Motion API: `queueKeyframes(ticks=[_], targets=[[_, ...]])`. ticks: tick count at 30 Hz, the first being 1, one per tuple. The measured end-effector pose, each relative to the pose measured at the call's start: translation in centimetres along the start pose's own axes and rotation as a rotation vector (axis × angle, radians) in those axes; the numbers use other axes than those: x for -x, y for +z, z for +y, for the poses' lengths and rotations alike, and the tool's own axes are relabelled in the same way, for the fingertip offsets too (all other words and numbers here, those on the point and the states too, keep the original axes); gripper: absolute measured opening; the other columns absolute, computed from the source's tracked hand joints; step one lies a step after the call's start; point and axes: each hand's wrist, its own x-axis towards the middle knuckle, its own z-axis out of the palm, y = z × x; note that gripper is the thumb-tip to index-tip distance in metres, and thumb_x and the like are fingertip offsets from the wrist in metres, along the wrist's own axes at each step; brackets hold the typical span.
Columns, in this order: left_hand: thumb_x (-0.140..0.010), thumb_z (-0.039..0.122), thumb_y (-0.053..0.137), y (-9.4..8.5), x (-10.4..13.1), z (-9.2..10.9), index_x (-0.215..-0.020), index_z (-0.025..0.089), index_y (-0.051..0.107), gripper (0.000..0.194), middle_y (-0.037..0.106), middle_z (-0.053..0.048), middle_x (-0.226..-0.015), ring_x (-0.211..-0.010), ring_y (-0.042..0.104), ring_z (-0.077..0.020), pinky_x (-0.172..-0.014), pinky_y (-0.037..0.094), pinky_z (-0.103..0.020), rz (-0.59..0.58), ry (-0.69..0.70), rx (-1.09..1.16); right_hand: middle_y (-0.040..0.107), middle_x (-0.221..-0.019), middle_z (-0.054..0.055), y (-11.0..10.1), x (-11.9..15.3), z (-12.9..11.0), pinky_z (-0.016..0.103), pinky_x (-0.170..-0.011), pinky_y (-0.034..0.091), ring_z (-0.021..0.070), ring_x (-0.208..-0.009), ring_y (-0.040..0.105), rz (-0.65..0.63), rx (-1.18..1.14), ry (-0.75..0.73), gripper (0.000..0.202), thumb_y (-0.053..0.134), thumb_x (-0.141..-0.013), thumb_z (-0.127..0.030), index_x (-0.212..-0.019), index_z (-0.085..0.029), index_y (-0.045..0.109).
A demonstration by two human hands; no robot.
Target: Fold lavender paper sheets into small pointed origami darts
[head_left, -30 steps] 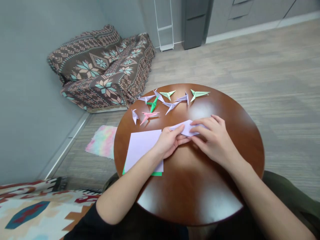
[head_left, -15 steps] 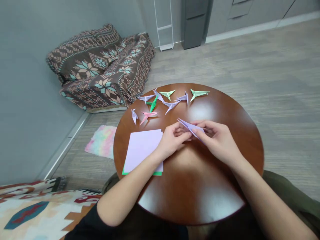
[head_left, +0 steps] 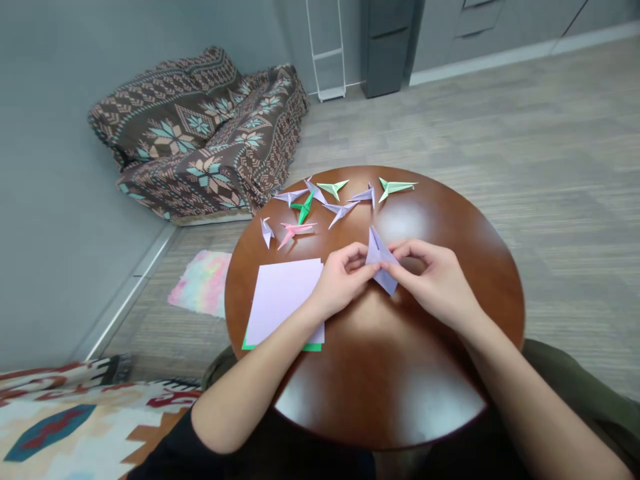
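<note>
A folded piece of lilac origami paper, roughly kite-shaped with a slit near its upper point, is held between both hands over the middle of the round table. My left hand pinches its left edge with thumb and fingers. On the opposite edge, my right hand grips it the same way, the two thumbs almost meeting on its face. Left of my left hand lies a stack of square paper, lilac on top with green showing beneath.
Several folded paper birds lie along the table's far edge, among them a pink one, a green one and a pale green one. The brown wooden table is round. Beyond stands a sofa under a patterned cover.
The lilac paper has turned from lying slanted, point to the upper left, to standing with its point up and its face toward me. My left hand now pinches its left edge.
</note>
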Motion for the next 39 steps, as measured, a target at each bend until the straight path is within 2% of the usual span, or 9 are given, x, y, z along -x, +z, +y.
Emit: queueKeyframes(ticks=[3,7,15,20,23,26,29,33,39], targets=[[-0.076,0.039,0.086,-0.2,-0.2,-0.2,-0.090,0.013,0.072,0.033,0.076,-0.006,-0.088,-0.087,0.070,-0.0194,-0.088,0.053,-0.031,-0.012,0.019,-0.004,0.078,-0.108,0.009,0.0,0.0,0.0,0.042,-0.095,0.054,0.0272,-0.102,0.074,-0.011,-0.044,-0.008,0.014,0.074,-0.086,-0.023,-0.075,-0.020,0.066],[-0.076,0.035,0.087,-0.5,-0.4,-0.6,-0.090,0.012,0.072,0.031,0.077,-0.005,-0.087,-0.085,0.070,-0.0176,-0.087,0.052,-0.028,-0.033,0.027,0.034,0.078,-0.112,0.007,0.0,0.1,-0.2,0.039,-0.097,0.051,0.0251,-0.104,0.074,-0.002,0.012,-0.097,0.015,0.074,-0.086,-0.020,-0.074,-0.021,0.065],[-0.077,0.036,0.087,-0.2,-0.2,-0.7,-0.097,0.014,0.070,0.035,0.078,-0.006,-0.094,-0.091,0.073,-0.0199,-0.092,0.054,-0.033,-0.065,-0.062,0.171,0.074,-0.105,0.007,-0.2,-0.1,-0.6,0.038,-0.093,0.051,0.0234,-0.100,0.071,0.024,0.052,-0.208,0.014,0.075,-0.084,-0.014,-0.075,-0.021,0.066],[-0.076,0.037,0.088,-0.3,-0.2,-0.7,-0.098,0.014,0.069,0.038,0.077,-0.007,-0.098,-0.093,0.073,-0.0196,-0.094,0.054,-0.034,-0.035,-0.065,0.121,0.072,-0.102,0.007,0.0,-0.2,0.0,0.039,-0.091,0.052,0.0233,-0.096,0.070,0.070,0.021,-0.187,0.013,0.076,-0.085,-0.018,-0.077,-0.021,0.067],[-0.072,0.033,0.091,-0.3,-0.3,-0.6,-0.098,0.014,0.067,0.040,0.076,-0.006,-0.098,-0.095,0.071,-0.0186,-0.093,0.054,-0.031,0.026,-0.013,0.067,0.070,-0.100,0.006,0.2,-0.1,0.3,0.041,-0.093,0.053,0.0231,-0.097,0.069,0.106,-0.033,-0.139,0.012,0.078,-0.084,-0.021,-0.087,-0.022,0.067],[-0.072,0.032,0.091,-0.4,-0.4,-0.4,-0.103,0.014,0.067,0.043,0.076,-0.006,-0.098,-0.094,0.070,-0.0180,-0.092,0.053,-0.030,0.072,0.017,0.037,0.068,-0.097,0.003,0.2,-0.1,0.5,0.040,-0.092,0.054,0.0214,-0.092,0.067,0.145,-0.112,-0.064,0.029,0.084,-0.079,-0.023,-0.102,-0.022,0.066],[-0.076,0.034,0.087,-0.4,-0.3,-0.3,-0.103,0.013,0.071,0.038,0.076,-0.007,-0.099,-0.092,0.069,-0.0178,-0.091,0.053,-0.030,0.043,0.035,0.002,0.067,-0.095,0.002,0.3,-0.2,0.4,0.038,-0.088,0.054,0.0196,-0.088,0.066,0.112,-0.206,-0.004,0.038,0.086,-0.077,-0.026,-0.109,-0.022,0.066],[-0.078,0.038,0.085,-0.4,-0.2,-0.1,-0.092,0.013,0.072,0.031,0.075,-0.005,-0.092,-0.085,0.068,-0.0164,-0.084,0.052,-0.027,0.030,0.051,-0.012,0.069,-0.095,0.003,0.2,-0.3,0.1,0.036,-0.088,0.053,0.0193,-0.089,0.066,0.053,-0.256,0.051,0.030,0.085,-0.079,-0.030,-0.104,-0.021,0.070],[-0.079,0.040,0.084,-0.3,0.0,0.0,-0.090,0.014,0.068,0.032,0.073,-0.002,-0.085,-0.076,0.065,-0.0127,-0.073,0.049,-0.022,0.024,0.020,-0.034,0.063,-0.074,0.000,-0.2,-0.1,-0.2,0.029,-0.065,0.043,0.0150,-0.067,0.056,-0.092,-0.168,0.112,0.012,0.075,-0.087,-0.027,-0.083,-0.017,0.069]])
